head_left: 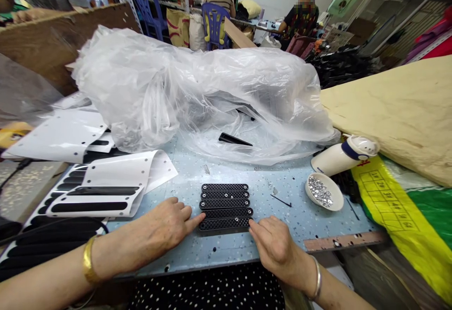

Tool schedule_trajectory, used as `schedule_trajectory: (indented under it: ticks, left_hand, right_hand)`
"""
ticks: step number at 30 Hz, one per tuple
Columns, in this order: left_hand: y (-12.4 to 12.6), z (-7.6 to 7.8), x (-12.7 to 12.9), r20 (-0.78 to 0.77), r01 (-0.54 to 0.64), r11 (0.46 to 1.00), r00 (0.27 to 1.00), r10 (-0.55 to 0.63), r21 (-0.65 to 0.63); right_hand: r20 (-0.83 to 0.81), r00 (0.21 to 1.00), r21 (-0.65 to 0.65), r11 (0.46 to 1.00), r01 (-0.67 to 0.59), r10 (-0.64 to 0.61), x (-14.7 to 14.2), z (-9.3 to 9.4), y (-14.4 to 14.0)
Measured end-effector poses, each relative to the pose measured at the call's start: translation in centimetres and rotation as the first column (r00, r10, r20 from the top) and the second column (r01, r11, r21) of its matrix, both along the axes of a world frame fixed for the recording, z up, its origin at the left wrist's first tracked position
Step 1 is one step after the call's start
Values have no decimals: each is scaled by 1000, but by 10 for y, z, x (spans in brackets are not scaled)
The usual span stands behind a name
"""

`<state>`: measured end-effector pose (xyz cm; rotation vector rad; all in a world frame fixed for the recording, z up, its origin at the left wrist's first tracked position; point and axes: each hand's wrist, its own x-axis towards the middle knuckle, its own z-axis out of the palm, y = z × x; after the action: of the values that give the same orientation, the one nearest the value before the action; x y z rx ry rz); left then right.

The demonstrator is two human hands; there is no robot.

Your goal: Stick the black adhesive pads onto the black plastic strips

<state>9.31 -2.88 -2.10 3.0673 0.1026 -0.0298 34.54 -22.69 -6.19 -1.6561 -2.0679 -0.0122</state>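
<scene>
Five black strips [225, 206] lie stacked edge to edge on the worktop [282, 192] between the left hand [169, 223] and right hand [271, 244], both open, gripping nothing, fingertips touching the nearest strip's ends; uneven pushing could skew the row.

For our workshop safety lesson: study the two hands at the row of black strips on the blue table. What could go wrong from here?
1. The left hand and right hand touch only the nearest of the black strips; a sideways push might skew the row.
2. The small white bowl of shiny metal pieces sits near the right hand and might get tipped.
3. The loose plastic bag could slide over the strips.
</scene>
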Motion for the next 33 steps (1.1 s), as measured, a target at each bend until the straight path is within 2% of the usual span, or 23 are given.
schedule_trajectory:
  ticks: [2, 4, 7, 11, 13, 16, 20, 24, 28, 33]
  left_hand:
    - [8, 7, 3, -50, 96, 995, 994, -97, -22]
    - [14, 12, 6, -50, 123, 990, 991, -126, -64]
    - [13, 16, 9, -63, 86, 984, 993, -96, -153]
    - [-2, 15, 13, -61, -48, 966, 998, 34, -254]
    - [-14, 12, 18, 42, -76, 959, 995, 90, -274]
    - [-36, 3, 33, 167, -64, 956, 979, 115, -285]
    - [-62, -15, 67, 178, -137, 960, 967, 184, -245]
    - [-71, -30, 88, 186, -177, 951, 956, 227, -253]
    - [-69, -35, 76, 227, -204, 922, 930, 287, -329]
    - [-65, -36, 52, 240, -261, 842, 881, 408, -472]
  right_hand:
    - [5, 1000, -8, 1000, -7, 7, 1, -1, 0]
    - [3, 1000, -12, 1000, -8, 8, 1, -1, 0]
    - [-21, 1000, -3, 1000, 2, -2, 0, 0, 1]
    - [-70, 997, 0, 999, 45, -44, -2, 2, 3]
    - [-90, 994, 10, 998, 66, -65, -3, 2, 4]
    - [-123, 989, 24, 996, 81, -78, -3, 1, 6]
    - [-163, 983, 25, 996, 89, -83, -3, -1, 6]
    - [-206, 975, 35, 995, 91, -82, -2, -3, 6]
    - [-275, 957, 21, 994, 103, -93, -2, -5, 6]
    - [-296, 951, 41, 993, 107, -90, -3, -7, 6]
